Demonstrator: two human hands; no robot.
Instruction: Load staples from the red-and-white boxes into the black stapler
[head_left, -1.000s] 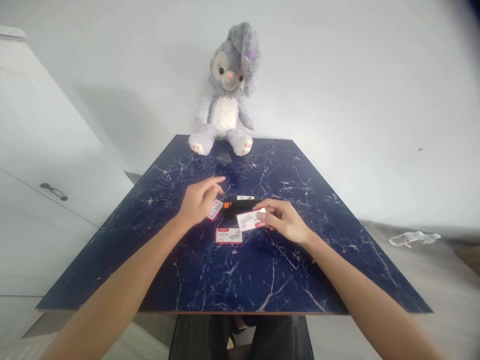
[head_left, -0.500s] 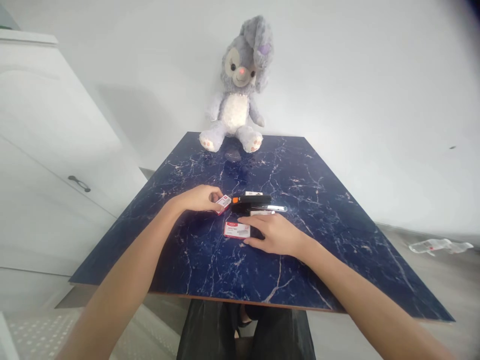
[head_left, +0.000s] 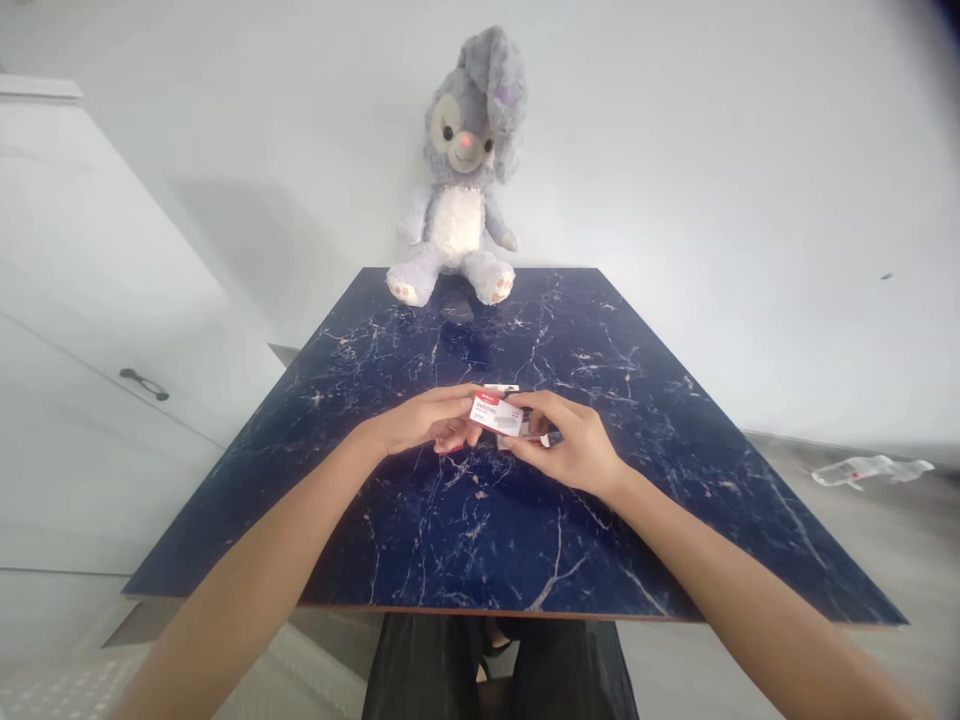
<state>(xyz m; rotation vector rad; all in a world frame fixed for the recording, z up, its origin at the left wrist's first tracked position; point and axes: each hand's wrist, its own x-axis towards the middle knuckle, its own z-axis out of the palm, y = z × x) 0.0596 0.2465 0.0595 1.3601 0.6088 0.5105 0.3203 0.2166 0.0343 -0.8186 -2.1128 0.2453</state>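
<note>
A small red-and-white staple box [head_left: 496, 414] is raised off the table, its printed face toward me. My right hand [head_left: 574, 440] pinches its right end between thumb and fingers. At its left end, my left hand [head_left: 431, 418] has its fingers closed on the edge. Below the left fingers shows a red edge [head_left: 450, 449] of another small box, mostly hidden. Behind the held box are a white packet [head_left: 501, 387] and another white box [head_left: 534, 440], both partly covered. The black and orange stapler is largely hidden by my hands.
The table [head_left: 480, 550] has a dark blue marbled top. A grey plush rabbit [head_left: 461, 200] sits at its far edge against the wall. White cabinets [head_left: 90, 330] stand on the left. A clear plastic bottle [head_left: 862, 470] lies on the floor at right.
My right hand has lifted the staple box from the table and moved it up and forward. My left hand has come right to meet it. The view has shifted slightly.
</note>
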